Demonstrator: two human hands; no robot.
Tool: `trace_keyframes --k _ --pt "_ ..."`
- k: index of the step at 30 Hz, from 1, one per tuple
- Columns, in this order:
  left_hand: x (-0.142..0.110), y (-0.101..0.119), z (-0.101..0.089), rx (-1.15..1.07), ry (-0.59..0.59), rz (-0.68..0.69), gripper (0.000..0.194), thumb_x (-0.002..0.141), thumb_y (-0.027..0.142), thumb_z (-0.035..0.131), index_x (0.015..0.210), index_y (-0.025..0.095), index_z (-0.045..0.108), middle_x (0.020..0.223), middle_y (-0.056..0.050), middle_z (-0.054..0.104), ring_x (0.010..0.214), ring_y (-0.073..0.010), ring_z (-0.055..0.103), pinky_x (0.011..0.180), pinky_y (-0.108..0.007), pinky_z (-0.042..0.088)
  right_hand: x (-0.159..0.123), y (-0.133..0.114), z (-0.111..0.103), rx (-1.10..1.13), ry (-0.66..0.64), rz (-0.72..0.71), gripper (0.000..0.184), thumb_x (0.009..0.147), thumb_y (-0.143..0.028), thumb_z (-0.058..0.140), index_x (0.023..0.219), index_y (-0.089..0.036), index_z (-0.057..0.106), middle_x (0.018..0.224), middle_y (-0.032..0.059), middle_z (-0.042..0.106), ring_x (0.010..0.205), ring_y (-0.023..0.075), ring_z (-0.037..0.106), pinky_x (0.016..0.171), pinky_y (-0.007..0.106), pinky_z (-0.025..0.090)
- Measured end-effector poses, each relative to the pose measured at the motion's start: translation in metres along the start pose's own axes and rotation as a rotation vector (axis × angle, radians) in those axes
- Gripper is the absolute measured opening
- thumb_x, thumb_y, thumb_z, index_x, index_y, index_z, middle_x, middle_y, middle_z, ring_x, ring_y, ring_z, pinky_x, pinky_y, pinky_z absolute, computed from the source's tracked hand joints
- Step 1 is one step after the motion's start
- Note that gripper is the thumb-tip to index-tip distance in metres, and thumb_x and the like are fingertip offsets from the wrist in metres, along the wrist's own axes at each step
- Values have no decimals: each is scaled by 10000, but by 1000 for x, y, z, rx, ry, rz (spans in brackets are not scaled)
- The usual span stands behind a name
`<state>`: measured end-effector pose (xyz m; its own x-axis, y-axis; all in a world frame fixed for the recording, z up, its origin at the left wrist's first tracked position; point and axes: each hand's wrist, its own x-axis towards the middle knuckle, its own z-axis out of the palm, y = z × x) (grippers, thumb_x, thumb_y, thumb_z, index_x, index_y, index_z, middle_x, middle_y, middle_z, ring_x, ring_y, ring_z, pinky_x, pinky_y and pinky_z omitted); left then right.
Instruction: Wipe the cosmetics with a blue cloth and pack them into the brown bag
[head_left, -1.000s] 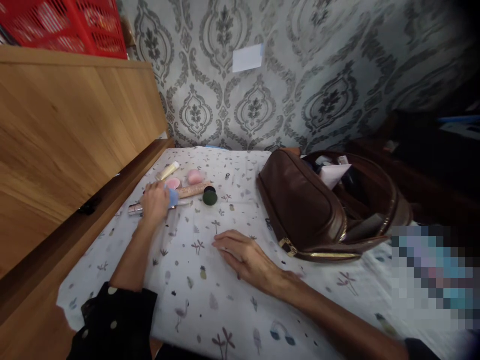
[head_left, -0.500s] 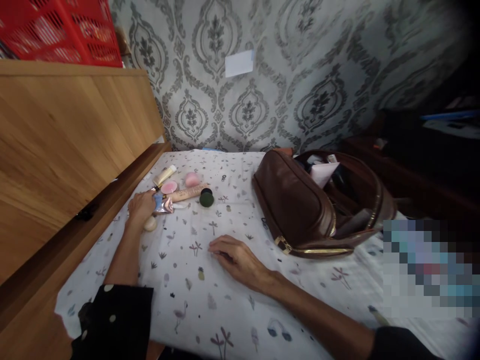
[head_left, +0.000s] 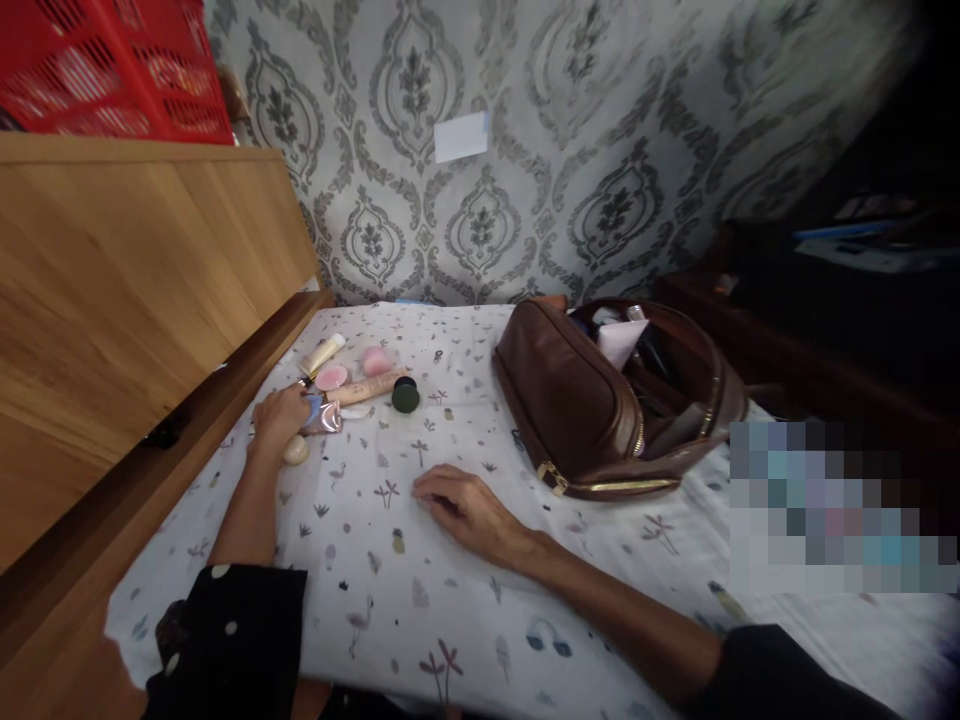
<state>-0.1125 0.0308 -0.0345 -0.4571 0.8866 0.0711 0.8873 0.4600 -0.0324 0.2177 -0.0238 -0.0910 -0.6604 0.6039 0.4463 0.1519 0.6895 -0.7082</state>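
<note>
At the left of the head view, my left hand [head_left: 279,415] is closed around one end of a shiny blue and rose-gold tube [head_left: 324,414] that lies on the sheet. Close around it are a yellowish tube [head_left: 324,354], a pink round piece [head_left: 331,377], a pink makeup sponge [head_left: 376,360], a long beige tube [head_left: 367,386], a dark green jar with a black part [head_left: 406,397] and a cream-coloured rounded item [head_left: 295,450]. My right hand [head_left: 469,512] rests on the sheet with loosely bent fingers, open, holding nothing visible.
A brown leather bag [head_left: 562,400] stands unzipped at the right, with a pale pink item [head_left: 621,342] sticking out. Wooden furniture [head_left: 150,290] borders the left side, with a red basket [head_left: 112,75] on top. Patterned wallpaper [head_left: 480,230] closes the back. A blurred patch covers the right.
The view has shifted slightly, so the bag appears a little further left. Both hands stay in nearly the same places, the left still at the shiny tube.
</note>
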Motion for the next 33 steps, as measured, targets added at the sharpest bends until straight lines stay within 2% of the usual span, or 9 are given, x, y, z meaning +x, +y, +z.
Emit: trace_keyframes --k 5,9,14,17,21,24,28,30,33 --pt "-5 -3 -1 -1 2 11 494 908 357 358 1304 196 605 1205 -189 690 1121 -393 627 849 -467 477 -9 -6 0 -89 -36 13 191 900 -106 525 945 -162 702 1096 97 690 999 192 650 902 350 550" --pt "-5 -11 -1 -29 -32 63 472 902 386 376 1270 225 625 1188 -146 706 1065 -358 652 789 -402 488 -17 -13 0 -194 -111 -25 207 924 -119 509 986 -152 704 1212 125 642 1133 226 592 969 386 524" --pt "-2 -11 2 -58 -12 72 486 898 338 387 1351 284 554 1262 -99 665 1104 -326 626 814 -393 488 -17 -12 1 -186 -124 11 208 911 -96 524 996 -158 703 1225 117 631 1140 213 581 977 385 520" --pt "0 -7 5 -66 0 89 446 883 305 408 1275 343 617 1262 -88 642 1132 -332 594 846 -421 487 -16 -11 1 -165 -119 25 201 906 -97 532 983 -161 706 1219 111 633 1136 208 586 977 381 521" --pt "2 -3 6 -99 25 111 360 842 270 467 1151 279 650 1195 -116 656 1102 -338 592 814 -426 493 -15 -12 -1 -172 -145 20 202 918 -111 522 981 -162 707 1220 111 633 1140 211 585 983 386 519" --pt "4 -12 0 -134 7 114 360 815 216 489 1147 260 618 1105 -75 705 995 -283 645 776 -361 498 -15 -12 -2 -179 -150 5 207 925 -113 512 988 -167 702 1221 105 633 1142 209 581 981 384 522" --pt "-2 -46 -13 -256 185 -45 403 775 115 475 1135 211 628 1102 -74 717 1024 -237 657 849 -308 489 -16 -12 -4 -179 -150 -21 209 941 -122 491 995 -156 690 1229 115 627 1149 214 570 979 383 525" --pt "-8 -63 -19 -273 296 -192 358 791 143 461 1078 200 666 1082 -99 720 1037 -269 655 852 -338 493 -17 -11 -4 -180 -152 -30 209 943 -123 486 1001 -155 684 1237 119 622 1150 218 569 979 386 526" --pt "-15 -73 -23 -245 316 -312 351 838 248 435 1066 210 699 1074 -126 722 1014 -314 656 806 -385 505 -17 -9 -3 -178 -144 -49 207 939 -120 485 1004 -154 679 1230 123 619 1139 219 575 965 389 535"
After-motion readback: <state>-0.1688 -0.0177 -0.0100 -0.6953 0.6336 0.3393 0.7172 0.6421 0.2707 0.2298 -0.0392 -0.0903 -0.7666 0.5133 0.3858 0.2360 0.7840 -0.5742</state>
